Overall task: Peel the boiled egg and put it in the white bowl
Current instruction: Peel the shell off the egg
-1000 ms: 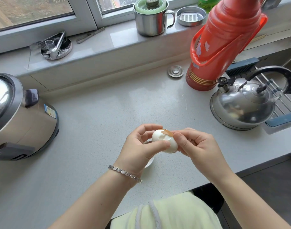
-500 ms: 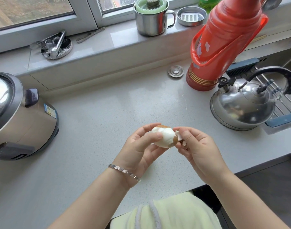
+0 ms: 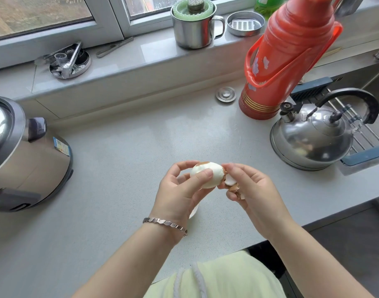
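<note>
At the far left of the counter [image 3: 119, 168] one rice cooker [image 3: 23, 151] is seen. Toward the middle, the left hand [image 3: 180, 194] is curled around the single boiled egg [image 3: 208, 174], which is pinched between thumb and fingers and held above the counter. Beneath that hand only a sliver of one white bowl [image 3: 194, 211] is shown — the rest is hidden. The egg is judged mostly peeled: white flesh is bared over most of it, while a brown patch of shell remains at the top and at its right end. Just beside it, the right hand [image 3: 251, 190] is closed on loosened shell fragments [image 3: 233, 184], several being gathered in its fingers. The last shell is yet to be removed and the egg yet to be lowered into the bowl. Further right, one red thermos [image 3: 291, 61] and one steel kettle [image 3: 313, 138] are counted — both well apart from the hands
</note>
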